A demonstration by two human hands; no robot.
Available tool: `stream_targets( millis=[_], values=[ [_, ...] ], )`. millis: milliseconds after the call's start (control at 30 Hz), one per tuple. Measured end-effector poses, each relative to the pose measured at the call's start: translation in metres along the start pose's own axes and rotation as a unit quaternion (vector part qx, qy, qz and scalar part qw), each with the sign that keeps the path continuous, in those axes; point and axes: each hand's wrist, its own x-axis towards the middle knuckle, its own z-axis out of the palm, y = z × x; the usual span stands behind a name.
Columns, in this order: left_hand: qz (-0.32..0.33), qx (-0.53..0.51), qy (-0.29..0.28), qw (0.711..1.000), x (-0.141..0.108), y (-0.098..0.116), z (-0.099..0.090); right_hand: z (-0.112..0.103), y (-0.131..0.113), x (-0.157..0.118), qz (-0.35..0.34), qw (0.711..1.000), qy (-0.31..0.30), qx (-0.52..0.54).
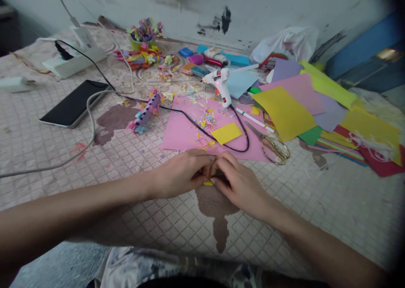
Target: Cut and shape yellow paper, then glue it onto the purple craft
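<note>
My left hand and my right hand meet at the near side of the table, fingertips together. Between them they pinch a small yellow paper piece; most of it is hidden by the fingers, so its shape does not show. Just beyond the hands lies a pink sheet strewn with tiny paper scraps. On it rest a yellow paper rectangle and a white glue gun with a small red light. Gold-handled scissors lie beside the sheet, to the right of my hands.
A black cord loops over the sheet. At left are a phone, a white cable and a power strip. A purple roll with paper flowers lies left of centre. Coloured sheets pile up at right.
</note>
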Motion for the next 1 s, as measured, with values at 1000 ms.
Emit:
stream_targets(
  millis=[1000],
  values=[
    [0.014,-0.019,0.011,1.0,-0.001,-0.004,0.001,-0.005,0.0,-0.001,-0.028,0.994,0.023,0.103]
  ],
)
